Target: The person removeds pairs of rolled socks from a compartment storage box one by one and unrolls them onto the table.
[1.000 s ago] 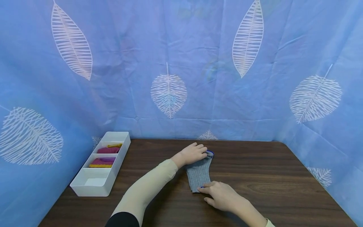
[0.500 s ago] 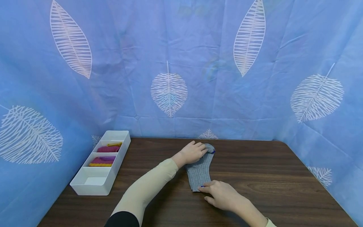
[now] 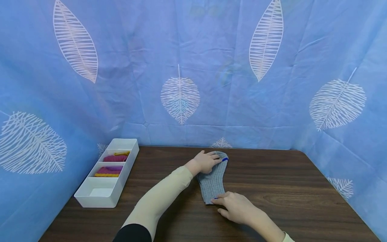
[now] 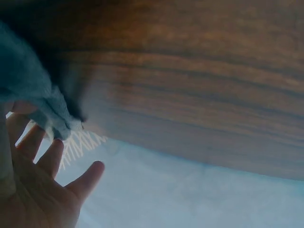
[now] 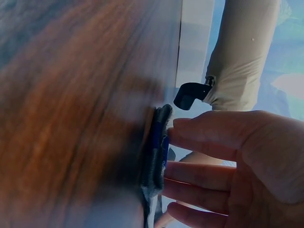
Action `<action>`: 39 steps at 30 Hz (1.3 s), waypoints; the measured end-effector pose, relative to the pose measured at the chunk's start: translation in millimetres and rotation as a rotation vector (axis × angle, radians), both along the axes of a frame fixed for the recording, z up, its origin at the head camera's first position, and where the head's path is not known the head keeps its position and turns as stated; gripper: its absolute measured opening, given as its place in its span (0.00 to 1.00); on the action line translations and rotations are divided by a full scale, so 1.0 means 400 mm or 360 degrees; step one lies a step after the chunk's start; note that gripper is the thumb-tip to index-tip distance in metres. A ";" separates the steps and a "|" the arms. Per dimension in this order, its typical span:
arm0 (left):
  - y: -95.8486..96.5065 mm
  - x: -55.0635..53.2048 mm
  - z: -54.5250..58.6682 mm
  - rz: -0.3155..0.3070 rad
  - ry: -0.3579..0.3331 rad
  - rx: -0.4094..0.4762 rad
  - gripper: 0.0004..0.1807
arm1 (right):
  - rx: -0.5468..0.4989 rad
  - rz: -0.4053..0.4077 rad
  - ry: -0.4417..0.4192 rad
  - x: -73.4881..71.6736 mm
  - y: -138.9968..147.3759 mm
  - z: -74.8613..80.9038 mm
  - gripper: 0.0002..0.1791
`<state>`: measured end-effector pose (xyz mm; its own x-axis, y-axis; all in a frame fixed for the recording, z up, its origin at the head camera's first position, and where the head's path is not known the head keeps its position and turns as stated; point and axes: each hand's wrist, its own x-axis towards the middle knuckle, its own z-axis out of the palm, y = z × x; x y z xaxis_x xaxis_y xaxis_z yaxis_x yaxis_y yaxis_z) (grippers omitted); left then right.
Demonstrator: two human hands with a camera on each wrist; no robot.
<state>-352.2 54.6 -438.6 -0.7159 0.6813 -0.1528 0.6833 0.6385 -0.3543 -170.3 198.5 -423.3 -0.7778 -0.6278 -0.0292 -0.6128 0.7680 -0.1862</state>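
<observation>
Left hand: near the middle of the head frame, arm reaching up and right from the bottom edge. Back of hand faces up, fingers extended and spread, tips on the upper part of the grey ribbed sock. In the left wrist view the palm shows at lower left, digits fanned wide; one stands apart from the cloth.

Right hand: right of bottom centre, forearm entering from the bottom edge. Index finger points left onto the sock's lower edge; thumb held apart below it. The right wrist view shows the fingers nearly straight, tips at the sock's edge, no curl round it.

Sock: flat on the dark wood-grain table, right of centre in the lower half, toe end uppermost. Markings: a blue band near the toe, a smaller blue patch by the right index fingertip.

White divided box: lower left. Two middle compartments hold folded cloths: magenta and yellow in the upper, purple, magenta and yellow in the lower. Behind: blue curtain printed with white leaves.
</observation>
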 end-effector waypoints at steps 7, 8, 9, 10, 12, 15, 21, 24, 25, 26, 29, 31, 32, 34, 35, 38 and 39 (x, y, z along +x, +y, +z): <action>0.006 -0.018 0.004 0.0094 -0.0104 0.0017 0.32 | -0.0038 -0.0028 0.0003 -0.006 0.012 0.003 0.14; 0.006 -0.020 0.003 0.0098 -0.0111 0.0023 0.32 | -0.0032 -0.0029 0.0020 -0.008 0.015 0.003 0.13; 0.007 -0.023 0.003 0.0100 -0.0119 0.0031 0.33 | -0.0026 -0.0031 0.0041 -0.010 0.017 0.003 0.12; 0.007 -0.025 0.002 0.0104 -0.0132 0.0040 0.33 | -0.0020 -0.0033 0.0062 -0.011 0.019 0.003 0.11; 0.006 -0.029 0.001 0.0114 -0.0160 0.0066 0.34 | -0.0002 -0.0045 0.0093 -0.014 0.024 0.004 0.09; 0.001 -0.031 -0.002 0.0131 -0.0222 0.0120 0.36 | -0.0010 -0.0094 0.0091 -0.016 0.034 0.007 0.11; -0.017 -0.027 0.000 0.0179 -0.0323 0.0207 0.38 | 0.0012 -0.0426 0.0003 -0.022 0.058 0.017 0.13; -0.026 -0.018 0.007 0.0185 -0.0323 0.0215 0.38 | 0.0043 -0.0588 -0.0021 -0.031 0.075 0.022 0.14; -0.029 -0.014 0.010 0.0181 -0.0317 0.0210 0.38 | 0.0053 -0.0621 -0.0019 -0.034 0.081 0.023 0.14; -0.031 -0.010 0.013 0.0176 -0.0307 0.0201 0.38 | 0.0066 -0.0641 -0.0015 -0.037 0.089 0.024 0.14; -0.037 0.009 0.021 0.0145 -0.0268 0.0173 0.36 | 0.0111 -0.0673 0.0006 -0.045 0.116 0.025 0.13; -0.042 0.026 0.024 0.0107 -0.0233 0.0148 0.34 | 0.0127 -0.0691 -0.0007 -0.050 0.133 0.025 0.14; -0.046 0.037 0.025 0.0086 -0.0216 0.0139 0.33 | 0.0132 -0.0698 -0.0013 -0.052 0.141 0.024 0.15; -0.056 0.061 0.027 0.0032 -0.0185 0.0135 0.31 | 0.0145 -0.0723 -0.0028 -0.059 0.156 0.022 0.16; -0.062 0.073 0.028 0.0000 -0.0166 0.0133 0.30 | 0.0148 -0.0735 -0.0033 -0.062 0.162 0.021 0.16; -0.081 0.108 0.031 -0.0083 -0.0141 0.0159 0.27 | 0.0165 -0.0761 -0.0022 -0.074 0.179 0.020 0.17; -0.087 0.118 0.033 -0.0108 -0.0138 0.0173 0.27 | 0.0173 -0.0768 -0.0016 -0.078 0.184 0.019 0.17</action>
<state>-304.9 19.9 -425.4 -0.6551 0.7434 -0.1351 0.7511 0.6213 -0.2234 -201.4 272.2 -415.6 -0.9784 -0.1890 -0.0834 -0.1812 0.9790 -0.0934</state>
